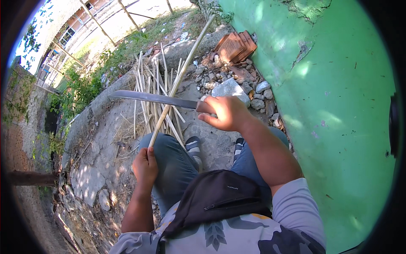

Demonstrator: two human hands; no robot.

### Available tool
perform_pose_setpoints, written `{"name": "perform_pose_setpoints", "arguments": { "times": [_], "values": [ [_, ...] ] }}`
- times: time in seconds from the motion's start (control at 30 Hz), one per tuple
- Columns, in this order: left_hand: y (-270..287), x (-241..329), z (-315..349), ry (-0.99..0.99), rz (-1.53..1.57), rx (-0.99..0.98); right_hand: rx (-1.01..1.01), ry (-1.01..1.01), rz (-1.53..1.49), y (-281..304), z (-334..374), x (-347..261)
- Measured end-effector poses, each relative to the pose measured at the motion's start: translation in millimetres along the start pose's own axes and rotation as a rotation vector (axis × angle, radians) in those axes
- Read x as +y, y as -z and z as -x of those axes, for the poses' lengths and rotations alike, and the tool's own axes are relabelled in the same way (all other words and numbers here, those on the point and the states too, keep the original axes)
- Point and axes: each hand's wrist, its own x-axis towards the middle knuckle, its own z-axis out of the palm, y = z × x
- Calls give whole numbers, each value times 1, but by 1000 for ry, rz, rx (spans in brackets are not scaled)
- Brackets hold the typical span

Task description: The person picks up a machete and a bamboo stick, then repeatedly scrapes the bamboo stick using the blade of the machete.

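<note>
My left hand [145,166] is closed round the lower end of a long pale strip [183,70] that looks like split bamboo or cane. The strip slants up and away to the right, past my left knee. In my right hand [226,113] is the brown handle of a long-bladed machete [156,98]. Its blade points left and crosses the strip about midway; whether the edge touches the strip I cannot tell. Beyond my knees a loose pile of similar pale strips [146,84] lies on the ground.
A green wall [334,106] with peeling patches rises close on my right. Along its foot lie stones [231,90] and stacked orange roof tiles [235,46]. A low concrete edge [91,106] curves round the left, with green plants [78,89] behind it. A black bag [218,197] rests on my lap.
</note>
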Motion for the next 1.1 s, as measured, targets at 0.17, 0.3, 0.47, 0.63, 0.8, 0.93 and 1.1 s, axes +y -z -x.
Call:
{"name": "perform_pose_setpoints", "arguments": {
  "times": [0.17,0.3,0.47,0.63,0.8,0.93,1.1],
  "values": [
    [-8,-10,4,-36,39,63,61,93,-3,5,-12,8],
    [-6,0,6,-102,40,87,157,48,-107,7,-12,28],
    [-5,4,5,-32,49,56,116,58,-99,-6,-8,10],
    [-5,3,9,-53,35,93,28,124,-6,-10,-10,9],
    [-6,4,9,-60,26,104,252,-49,-140,-10,-18,30],
    [-5,8,9,-28,28,93,245,5,-122,-17,-16,31],
    [-8,2,10,-56,16,109,-32,87,-30,-17,-10,5]
  ]
}}
